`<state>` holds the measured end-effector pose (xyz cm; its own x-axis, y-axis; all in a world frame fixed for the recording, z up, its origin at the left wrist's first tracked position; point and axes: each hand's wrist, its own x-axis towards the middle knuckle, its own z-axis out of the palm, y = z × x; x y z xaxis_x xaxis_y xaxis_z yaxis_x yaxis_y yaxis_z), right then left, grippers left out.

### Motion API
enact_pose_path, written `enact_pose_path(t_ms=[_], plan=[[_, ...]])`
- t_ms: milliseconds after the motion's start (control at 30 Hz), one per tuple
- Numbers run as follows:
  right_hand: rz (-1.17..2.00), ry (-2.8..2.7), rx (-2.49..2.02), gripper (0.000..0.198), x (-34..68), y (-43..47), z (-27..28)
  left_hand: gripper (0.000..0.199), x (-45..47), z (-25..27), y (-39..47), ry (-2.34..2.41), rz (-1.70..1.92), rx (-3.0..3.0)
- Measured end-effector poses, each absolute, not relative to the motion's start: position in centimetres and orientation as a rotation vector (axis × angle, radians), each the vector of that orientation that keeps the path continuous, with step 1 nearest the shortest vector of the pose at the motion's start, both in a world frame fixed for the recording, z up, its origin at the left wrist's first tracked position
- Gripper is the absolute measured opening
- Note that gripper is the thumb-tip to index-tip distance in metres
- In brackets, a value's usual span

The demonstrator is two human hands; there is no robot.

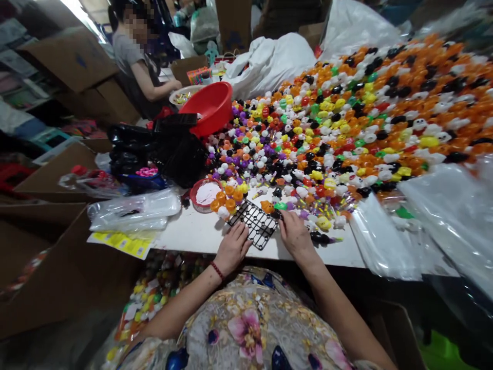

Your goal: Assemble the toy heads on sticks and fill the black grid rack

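A black plastic grid rack (pixel 257 224) with round holes lies tilted on the white tabletop in front of me. My left hand (pixel 232 247) is at its near left edge, fingers over the bars and thumb by the near side, holding it. At the rack's right end, my right hand (pixel 296 235) is closed, its fingertips pinching a small black piece (pixel 276 214) that is partly hidden. Just beyond these fingertips are an orange pumpkin-like figure (pixel 267 206) and a green piece (pixel 281 205). Several orange cup-shaped pieces (pixel 230 191) sit beyond the rack's left corner.
A large heap of small coloured plastic figures (pixel 327 123) covers the table's far and right side. A red basket (pixel 197 196), a red basin (pixel 215 110) and clear plastic bags (pixel 134 209) stand left. More bags (pixel 385 239) lie right. A co-worker (pixel 140 67) works at far left.
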<state>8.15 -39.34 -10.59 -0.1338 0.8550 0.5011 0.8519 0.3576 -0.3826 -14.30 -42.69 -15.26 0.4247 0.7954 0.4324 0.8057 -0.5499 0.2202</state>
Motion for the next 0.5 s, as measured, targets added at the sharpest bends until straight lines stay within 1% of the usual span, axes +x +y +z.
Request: enact_pose_path(t_ms=[200, 267, 400, 500], plan=[[0.295, -1.997, -1.45, 0.025, 5.9, -39.8, -10.9, 0.033, -13.9, -15.6, -41.4, -1.556, -0.965, -2.598], [0.48, -1.929, -1.478, 0.023, 5.3, -39.9, -10.9, 0.032, -14.4, -15.7, -41.6, -1.626, -1.05, -2.522], [0.956, -1.725, -1.486, 0.021, 3.2, -39.4, -11.1, 0.028, -15.1, -16.0, -41.7, -1.842, -1.134, -2.444], [1.157, -1.636, -1.394, 0.019, 0.9, -38.6, -11.5, 0.027, -15.3, -16.0, -41.2, -1.973, -1.168, -2.431]])
